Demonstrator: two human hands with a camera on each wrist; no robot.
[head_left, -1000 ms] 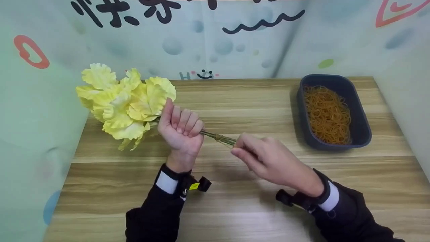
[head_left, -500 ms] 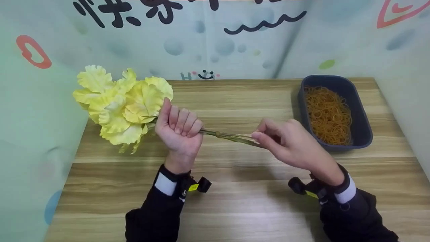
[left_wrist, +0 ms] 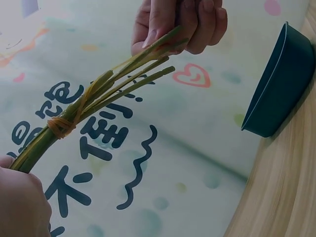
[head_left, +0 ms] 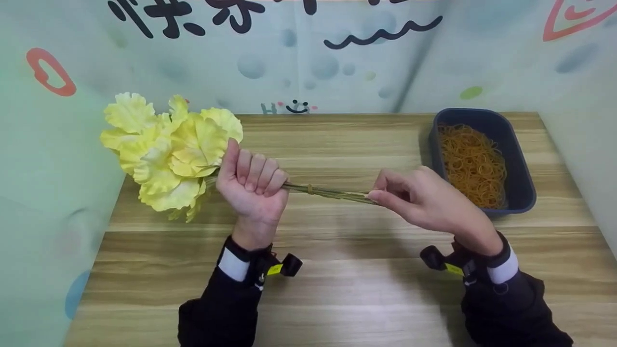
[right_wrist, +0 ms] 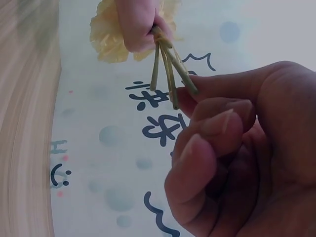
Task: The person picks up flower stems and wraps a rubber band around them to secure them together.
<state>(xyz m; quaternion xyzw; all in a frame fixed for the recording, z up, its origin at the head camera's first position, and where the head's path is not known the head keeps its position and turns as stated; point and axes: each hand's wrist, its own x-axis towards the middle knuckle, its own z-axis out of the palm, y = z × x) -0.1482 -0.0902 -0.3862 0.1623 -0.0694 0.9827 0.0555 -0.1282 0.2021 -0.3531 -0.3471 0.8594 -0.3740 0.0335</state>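
Frilly yellow fabric-looking flowers (head_left: 173,149) sit at ten o'clock from the left hand (head_left: 253,188), which is wrapped round their thin green stems (head_left: 344,194). Those point just past three o'clock, through a coiled tan rubber band (head_left: 310,189) (way closer to this hand), to the right hand (head_left: 419,197), pinching the tips.

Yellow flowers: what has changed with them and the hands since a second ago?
The right hand moved right and slightly up, leaving more of the stems showing; the left hand and yellow flowers shifted slightly left. The left hand's grip and the dark box stayed as they were.
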